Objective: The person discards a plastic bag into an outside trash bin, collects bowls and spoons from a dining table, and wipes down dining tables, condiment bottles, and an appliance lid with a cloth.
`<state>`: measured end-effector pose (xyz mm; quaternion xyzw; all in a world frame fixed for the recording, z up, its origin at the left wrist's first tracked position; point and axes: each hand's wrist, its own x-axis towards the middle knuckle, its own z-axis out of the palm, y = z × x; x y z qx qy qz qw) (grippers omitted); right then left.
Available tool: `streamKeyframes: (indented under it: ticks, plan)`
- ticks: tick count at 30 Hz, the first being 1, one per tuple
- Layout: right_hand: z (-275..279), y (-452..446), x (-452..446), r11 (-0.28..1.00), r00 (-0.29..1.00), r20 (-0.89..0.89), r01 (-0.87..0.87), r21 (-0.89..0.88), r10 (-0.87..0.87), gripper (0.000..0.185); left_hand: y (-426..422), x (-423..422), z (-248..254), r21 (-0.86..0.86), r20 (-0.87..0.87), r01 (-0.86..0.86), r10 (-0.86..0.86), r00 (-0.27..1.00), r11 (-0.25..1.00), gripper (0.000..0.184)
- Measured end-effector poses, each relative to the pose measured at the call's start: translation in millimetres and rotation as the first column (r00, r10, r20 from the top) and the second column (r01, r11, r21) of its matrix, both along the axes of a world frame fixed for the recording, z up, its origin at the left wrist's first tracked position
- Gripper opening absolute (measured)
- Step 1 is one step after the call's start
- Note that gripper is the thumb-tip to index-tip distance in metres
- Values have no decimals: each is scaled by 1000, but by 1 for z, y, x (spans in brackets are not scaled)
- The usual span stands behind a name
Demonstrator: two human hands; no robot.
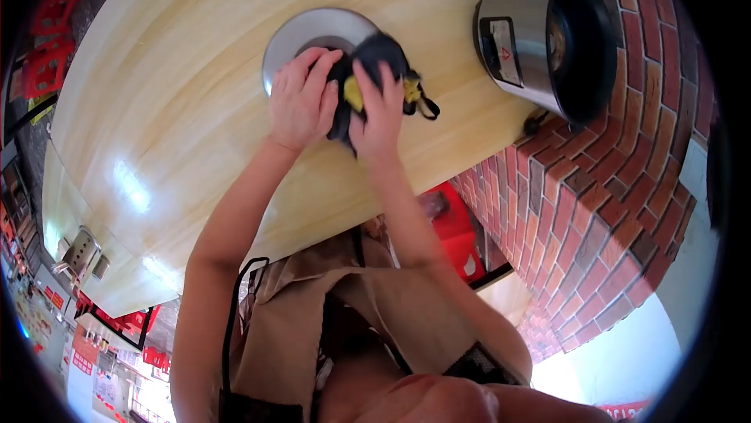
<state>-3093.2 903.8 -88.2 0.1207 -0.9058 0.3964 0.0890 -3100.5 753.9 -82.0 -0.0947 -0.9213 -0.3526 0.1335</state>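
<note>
A dark cloth item (379,54) with yellow parts and a black loop lies bunched over the lower right edge of a round silver metal piece (283,46) on the wooden table. My left hand (303,98) presses on the dark cloth and the metal piece, with its fingers bent over them. Just to the right, my right hand (377,114) is on the cloth beside the yellow part, its fingers slightly blurred and curled onto the fabric. Parts of the cloth are hidden under both hands.
On the right of the wooden table (180,55) a silver and black cooker (540,40) lies on its side, against a brick-patterned wall (579,204). A red stool (461,235) is below the table edge. A metal holder (82,255) stands at the far left.
</note>
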Motion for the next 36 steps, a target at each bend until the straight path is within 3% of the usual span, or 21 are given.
streamKeyframes:
  ticks: [2,5,8,11,13,14,17,20,24,25,28,31,32,33,36]
  plan:
    - [2,-9,-67,993,994,-40,-103,59,105,51,0,-2,-4,-54,-55,-34,31,998,998,45]
    - [0,-32,-142,944,945,-7,-326,48,327,43,2,-2,4,-34,-7,-36,36,999,999,45]
    - [14,-8,-77,990,990,22,-139,37,139,42,7,-3,3,-88,-41,-109,106,994,990,45]
    - [-10,21,22,997,997,-26,73,24,-72,45,8,-4,3,-69,-23,-114,113,993,991,47]
    - [-8,16,-6,996,995,-27,94,-2,-94,40,7,0,2,-66,-1,-83,83,997,994,47]
    - [-3,2,-38,993,993,-71,102,67,-98,36,4,-4,1,-74,0,-69,70,998,995,47]
    - [3,-35,-126,984,987,-15,-157,79,159,31,-1,-9,-2,-90,-23,-139,137,990,986,47]
    - [4,-30,-120,970,972,-97,-200,139,214,39,-1,-7,-4,-100,-26,-137,135,990,985,48]
    - [10,22,-35,992,998,-46,-30,121,36,47,-6,-11,9,-113,11,-33,35,999,993,48]
    - [10,22,-33,992,999,-36,-28,124,32,47,-5,-9,11,-104,13,50,-49,999,993,47]
    - [9,4,-76,987,999,-13,34,158,-33,41,-8,-15,6,-92,-22,93,-95,995,991,44]
    - [0,-35,-153,965,985,-40,-154,211,166,28,-5,-13,0,-93,-42,100,-104,994,991,40]
    - [4,-35,-149,964,987,-17,-150,220,158,28,-6,-13,1,-113,-53,95,-102,993,989,39]
    - [11,-35,-142,963,989,0,-145,229,149,29,-6,-14,2,-119,-54,103,-110,992,988,39]
    - [9,14,-36,977,996,-18,87,197,-85,38,-4,-16,7,-108,-68,56,-63,996,993,38]
